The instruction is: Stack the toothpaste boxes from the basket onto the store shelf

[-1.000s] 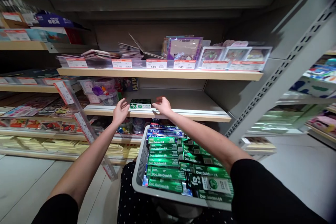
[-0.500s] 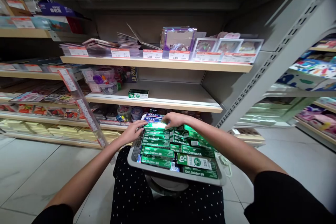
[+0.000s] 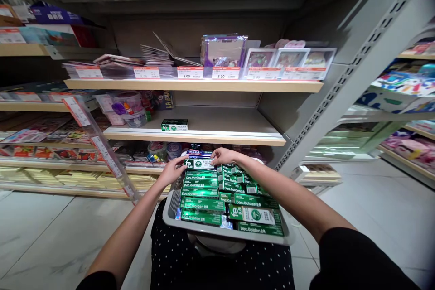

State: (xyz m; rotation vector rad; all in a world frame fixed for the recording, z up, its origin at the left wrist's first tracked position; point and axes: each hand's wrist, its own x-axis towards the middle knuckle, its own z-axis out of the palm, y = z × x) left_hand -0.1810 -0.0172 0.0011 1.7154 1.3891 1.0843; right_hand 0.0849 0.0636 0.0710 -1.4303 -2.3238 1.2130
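Note:
A green-and-white toothpaste box [image 3: 200,163] is held by its two ends, my left hand [image 3: 173,171] closed on one end and my right hand [image 3: 224,156] on the other. Its front panel with "fe 8.8" faces me. Beneath it a grey plastic basket [image 3: 165,208] rests on my lap, filled with rows of green "Doc.Golden" boxes [image 3: 200,204]. One box [image 3: 251,214] lies across the near right of the pile, white label up. Another toothpaste box [image 3: 174,125] stands by itself on the shelf in front.
The shelf [image 3: 217,120] also bears clear tubs of small toys [image 3: 131,108] at its left. Above it, a shelf edge [image 3: 193,84] carries price tags and flat packs. A slanted tag strip [image 3: 102,149] juts out at left; a slotted metal upright [image 3: 326,95] rises at right.
Between my hands the toothpaste box has turned from its green side to its white-labelled panel, raised off the pile. My view has shifted slightly, moving the shelves left.

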